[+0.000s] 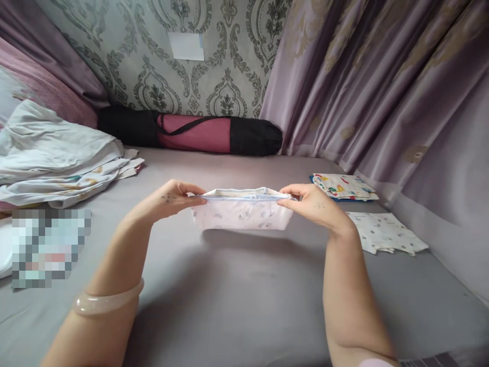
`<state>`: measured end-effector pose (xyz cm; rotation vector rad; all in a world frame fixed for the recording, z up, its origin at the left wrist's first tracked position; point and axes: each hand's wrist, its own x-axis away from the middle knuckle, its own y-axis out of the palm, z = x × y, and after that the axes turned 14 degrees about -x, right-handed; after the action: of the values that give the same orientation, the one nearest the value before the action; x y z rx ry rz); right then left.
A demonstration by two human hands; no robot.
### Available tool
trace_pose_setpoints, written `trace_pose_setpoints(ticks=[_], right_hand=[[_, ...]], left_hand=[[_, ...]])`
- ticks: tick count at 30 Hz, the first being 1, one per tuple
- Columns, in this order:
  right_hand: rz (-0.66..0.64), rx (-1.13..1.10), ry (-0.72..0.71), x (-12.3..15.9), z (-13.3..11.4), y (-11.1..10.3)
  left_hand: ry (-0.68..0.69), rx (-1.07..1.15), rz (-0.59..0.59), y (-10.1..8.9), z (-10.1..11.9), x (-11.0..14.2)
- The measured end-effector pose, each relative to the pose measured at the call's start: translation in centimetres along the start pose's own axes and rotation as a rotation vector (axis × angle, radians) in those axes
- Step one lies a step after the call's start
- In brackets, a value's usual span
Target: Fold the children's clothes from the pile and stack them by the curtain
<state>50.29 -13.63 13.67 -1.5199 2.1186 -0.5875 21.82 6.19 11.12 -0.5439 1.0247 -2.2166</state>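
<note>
A small white printed cloth (242, 214), folded into a narrow band, hangs in the air above the grey bed sheet (237, 295). My left hand (173, 198) pinches its left end and my right hand (311, 203) pinches its right end, so the cloth is stretched level between them. Both hands have their fingers closed on the fabric's top edge. A pale bangle (109, 300) sits on my left forearm.
A heap of loose white clothes (57, 158) lies at the left. Two folded cloths lie at the right: a colourful printed one (342, 186) and a pale one (385, 232). A rolled mat in a black and maroon bag (191, 132) lies along the wall. Purple curtains (382, 86) hang at the right.
</note>
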Motion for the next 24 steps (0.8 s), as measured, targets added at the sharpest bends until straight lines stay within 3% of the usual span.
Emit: trace_pose_setpoints(ticks=[4, 8, 10, 12, 15, 19, 24], right_hand=[[0.066, 0.006, -0.009, -0.9, 0.7, 1.0], [0.239, -0.033, -0.042, -2.3, 1.8, 2.4], [0.318, -0.018, -0.128, -2.9, 2.3, 3.0], [0.315, 0.018, -0.212, -3.2, 2.8, 3.3], [0.196, 0.085, -0.196, -3.4, 3.6, 3.5], [-0.027, 0.155, -0.035, -3.2, 4.7, 3.4], [-0.161, 0.148, 0.067, -3.3, 5.6, 3.3]], left_hand=[[-0.092, -0.017, 0.158, 0.9, 0.1, -0.5], [0.014, 0.127, 0.442, 2.2, 0.1, -1.5], [0.076, 0.085, 0.59, 2.7, 0.0, -2.0], [0.141, 0.008, 0.642, 2.9, -0.3, -2.3], [0.175, -0.097, 0.488, 3.1, -1.0, -2.4], [0.078, -0.237, 0.209, 3.2, -1.7, -2.3], [0.066, -0.317, 0.042, 3.0, -1.4, -2.0]])
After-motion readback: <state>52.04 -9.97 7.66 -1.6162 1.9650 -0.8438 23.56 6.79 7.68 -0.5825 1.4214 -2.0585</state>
